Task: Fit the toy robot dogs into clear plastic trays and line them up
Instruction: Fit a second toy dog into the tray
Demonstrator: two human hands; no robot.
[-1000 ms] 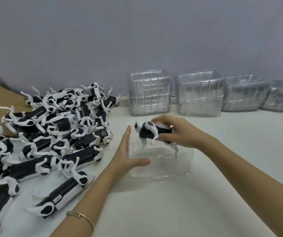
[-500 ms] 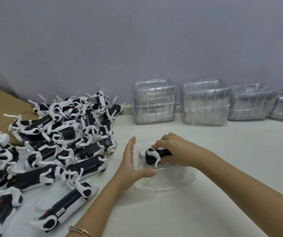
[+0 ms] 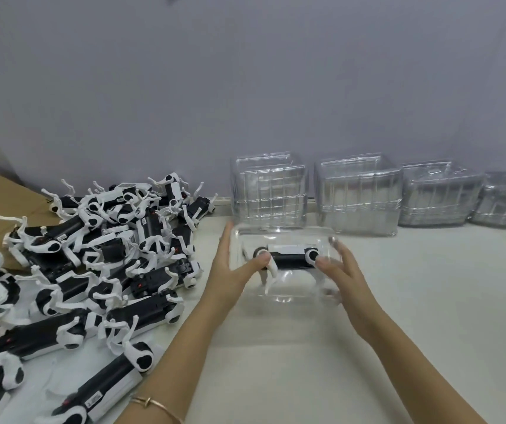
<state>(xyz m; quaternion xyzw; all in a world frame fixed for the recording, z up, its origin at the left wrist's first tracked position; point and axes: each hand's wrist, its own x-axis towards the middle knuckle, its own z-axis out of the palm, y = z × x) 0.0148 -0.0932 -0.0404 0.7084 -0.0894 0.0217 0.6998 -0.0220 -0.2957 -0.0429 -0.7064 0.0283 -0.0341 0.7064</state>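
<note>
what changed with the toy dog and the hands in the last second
The right hand lowered the toy dog into the clear tray, let go of it, and now rests open at the tray's right side. The left hand stayed at the tray's left side. The pile of dogs and tray stacks did not move.

No word, brand or number can be read anywhere. Small white stickers are borne by several of the toy robot dogs [image 3: 71,289] heaped on the table [image 3: 276,362]. On the nearest dog [image 3: 107,384] a sticker [image 3: 94,403] is printed with dark marks, which are too small and blurred to be made out. Further back in the heap, a second sticker [image 3: 131,239] is covered with a fine code-like pattern, likewise illegible.
</note>
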